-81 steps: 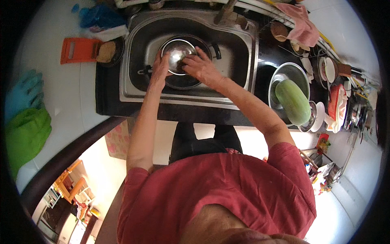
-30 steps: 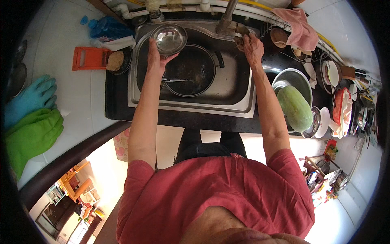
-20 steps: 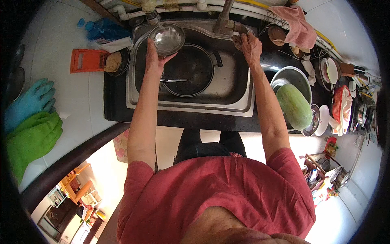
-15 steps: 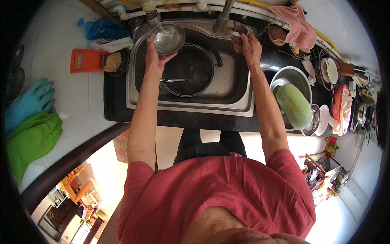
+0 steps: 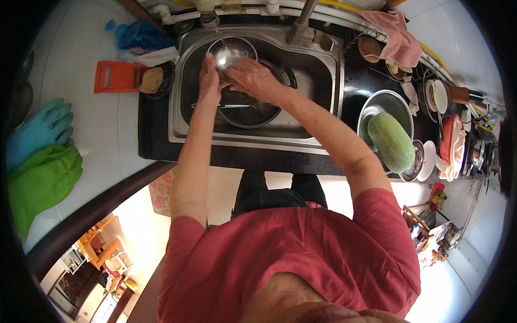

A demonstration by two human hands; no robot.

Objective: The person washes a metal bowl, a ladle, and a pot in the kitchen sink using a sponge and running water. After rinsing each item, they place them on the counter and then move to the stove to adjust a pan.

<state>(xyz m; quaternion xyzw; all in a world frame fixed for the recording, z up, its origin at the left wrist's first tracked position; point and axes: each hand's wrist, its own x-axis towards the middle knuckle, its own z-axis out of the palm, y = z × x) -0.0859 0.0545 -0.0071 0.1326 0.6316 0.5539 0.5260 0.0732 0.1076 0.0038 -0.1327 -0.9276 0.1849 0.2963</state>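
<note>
My left hand [image 5: 210,81] grips a shiny round metal bowl [image 5: 232,45] by its left side, over the left part of the sink [image 5: 318,141]. A thin stream of water seems to fall into the bowl from the tap [image 5: 209,20] above. My right hand [image 5: 253,81] reaches across to the bowl's near edge, fingers bent; whatever lies under them is hidden. Below both hands sits a dark round pan [image 5: 253,119] with a black handle. A metal utensil [image 5: 237,106], perhaps a knife, lies across the pan.
To the right, a large green melon [image 5: 390,141] rests in a metal basin [image 5: 407,105]. A pink cloth [image 5: 396,37] hangs over a wire rack. On the left are an orange grater [image 5: 118,77], a dark bowl with a tan sponge-like piece [image 5: 152,81], and blue and green gloves [image 5: 43,180].
My right hand has left the right back corner of the sink and come over to the bowl. The bowl has moved slightly right and lower, still in my left hand.
</note>
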